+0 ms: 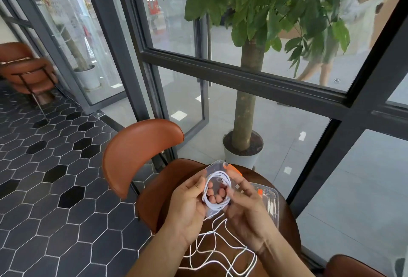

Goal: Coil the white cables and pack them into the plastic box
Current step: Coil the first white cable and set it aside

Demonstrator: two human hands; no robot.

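Just above the plastic box (269,202), left hand (189,206) and right hand (245,209) hold a white cable coil (225,176), fingers (213,198) curled round light, floppy loops likely best pinched where the strands bunch together.

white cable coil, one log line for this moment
step: coiling | left hand: grips coil | right hand: pinches coil | loose cable: trailing on table | plastic box: on table behind hands

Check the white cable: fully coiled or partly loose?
Partly coiled. The left hand and right hand hold a few tight loops of the white cable, while the rest lies loose on the table.
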